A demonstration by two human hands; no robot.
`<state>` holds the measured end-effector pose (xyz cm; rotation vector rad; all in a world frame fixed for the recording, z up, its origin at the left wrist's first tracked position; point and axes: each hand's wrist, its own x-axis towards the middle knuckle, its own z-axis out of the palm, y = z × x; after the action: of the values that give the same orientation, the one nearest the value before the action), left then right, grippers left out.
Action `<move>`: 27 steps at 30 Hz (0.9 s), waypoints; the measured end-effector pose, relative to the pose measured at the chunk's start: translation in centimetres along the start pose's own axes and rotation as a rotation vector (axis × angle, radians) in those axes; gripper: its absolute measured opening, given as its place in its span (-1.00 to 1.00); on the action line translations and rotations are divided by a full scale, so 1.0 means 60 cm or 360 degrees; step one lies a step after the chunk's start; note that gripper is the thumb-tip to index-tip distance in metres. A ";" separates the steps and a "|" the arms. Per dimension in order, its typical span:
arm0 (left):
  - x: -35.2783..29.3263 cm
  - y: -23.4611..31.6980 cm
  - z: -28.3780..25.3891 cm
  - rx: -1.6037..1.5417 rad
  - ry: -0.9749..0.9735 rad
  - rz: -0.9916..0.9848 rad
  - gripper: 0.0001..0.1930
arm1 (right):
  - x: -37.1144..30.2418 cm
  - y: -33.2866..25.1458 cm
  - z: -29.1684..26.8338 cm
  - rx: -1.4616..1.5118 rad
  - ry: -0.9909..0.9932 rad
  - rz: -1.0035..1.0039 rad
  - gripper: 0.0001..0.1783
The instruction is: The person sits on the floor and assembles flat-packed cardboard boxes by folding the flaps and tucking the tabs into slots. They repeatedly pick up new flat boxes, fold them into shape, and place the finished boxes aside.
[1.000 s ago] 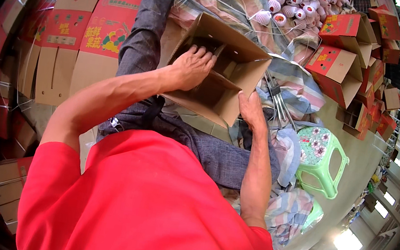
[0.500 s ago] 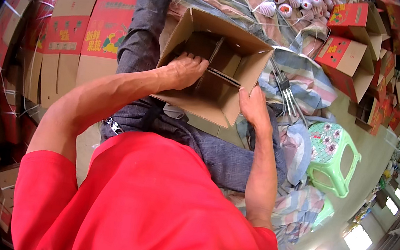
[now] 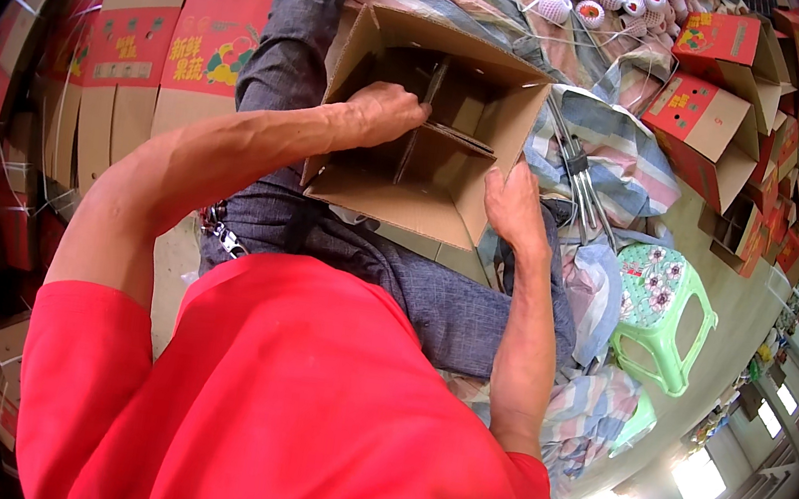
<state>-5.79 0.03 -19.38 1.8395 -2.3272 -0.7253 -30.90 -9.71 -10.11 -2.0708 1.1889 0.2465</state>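
Observation:
An open brown cardboard box (image 3: 405, 207) rests between my legs, its mouth facing up. Inside stands a crossed cardboard divider (image 3: 461, 137) that splits it into compartments. My left hand (image 3: 387, 115) reaches into the box, its fingers curled closed at the crossing of the divider; the fingertips are partly hidden. With my right hand (image 3: 518, 205) I grip the box's right wall near its front corner, thumb at the rim and the other fingers out of sight behind the wall.
Flattened red and brown cartons (image 3: 133, 53) lie at the left. Net-wrapped fruits (image 3: 590, 12) are heaped at the far right, near several open red cartons (image 3: 704, 118). A green stool (image 3: 661, 314) stands to my right, beside thin metal rods (image 3: 580, 177) on a striped sheet (image 3: 625, 148).
My left hand has moved slightly up and right toward the divider's crossing. The box has shifted a little and its front wall sits slightly higher in view. My right hand keeps its grip.

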 end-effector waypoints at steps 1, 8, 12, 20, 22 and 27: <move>-0.003 0.003 0.003 0.0005 0.0061 -0.0002 -0.85 | -0.002 0.004 0.003 0.0023 0.0016 -0.0052 -0.52; 0.022 0.003 0.004 -0.0059 0.0146 -0.0087 -0.89 | -0.001 0.010 0.015 0.0080 0.0320 -0.0091 -0.54; 0.027 0.003 0.003 -0.0043 0.0063 -0.0101 -0.86 | -0.009 -0.062 0.005 -0.0760 0.1079 -0.0582 -0.66; 0.014 0.024 0.005 -0.0033 0.0052 -0.0270 -0.85 | 0.085 -0.085 0.173 -0.0745 -0.0470 0.0161 -0.50; 0.024 0.039 0.006 0.0075 0.0029 -0.0315 -0.86 | 0.131 -0.012 0.246 -0.0595 -0.0439 0.0224 -0.54; 0.035 0.033 0.030 0.0154 0.0299 -0.0303 -0.86 | 0.163 0.029 0.285 -0.0296 -0.0581 0.0313 -0.46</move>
<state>-8.77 -1.08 -20.58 2.0912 -2.1270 -0.4409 -23.79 -5.37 -28.00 -1.9517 1.1741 0.8190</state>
